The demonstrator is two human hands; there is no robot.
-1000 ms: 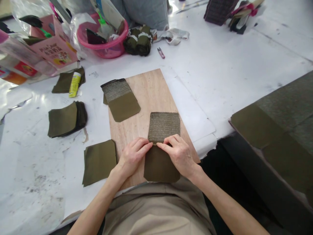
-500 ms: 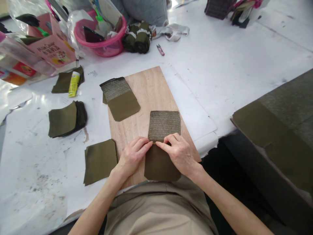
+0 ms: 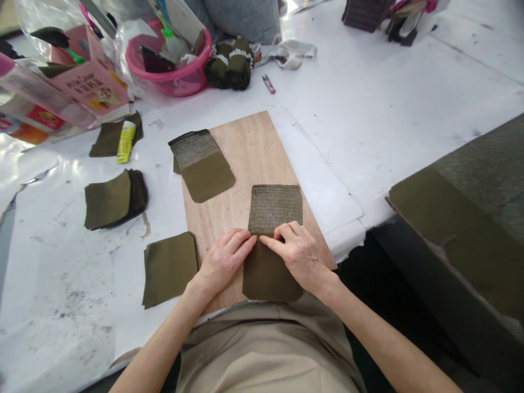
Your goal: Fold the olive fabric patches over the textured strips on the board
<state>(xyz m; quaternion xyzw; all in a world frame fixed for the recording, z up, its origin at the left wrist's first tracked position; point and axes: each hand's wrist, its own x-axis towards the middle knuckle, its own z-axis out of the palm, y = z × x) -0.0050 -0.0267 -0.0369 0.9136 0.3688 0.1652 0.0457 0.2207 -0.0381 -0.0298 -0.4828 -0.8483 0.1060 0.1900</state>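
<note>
On a wooden board (image 3: 249,147) lies an olive fabric piece (image 3: 266,275) joined to a ribbed, textured patch (image 3: 275,207). My left hand (image 3: 223,259) and my right hand (image 3: 298,254) rest side by side on the seam where the two meet, fingers curled and pressing down on the cloth, fingertips almost touching. A second finished piece (image 3: 202,164) of the same kind lies further up the board.
A single olive square (image 3: 170,267) and a stack of olive squares (image 3: 112,199) lie left of the board. A yellow glue stick (image 3: 125,142), a pink basin (image 3: 172,65), fabric rolls (image 3: 229,68) and small snips (image 3: 268,83) sit behind. Large olive fabric (image 3: 462,218) fills the right.
Hands stay pressed on the seam; the fingertips have shifted only slightly. The view has drifted a little.
</note>
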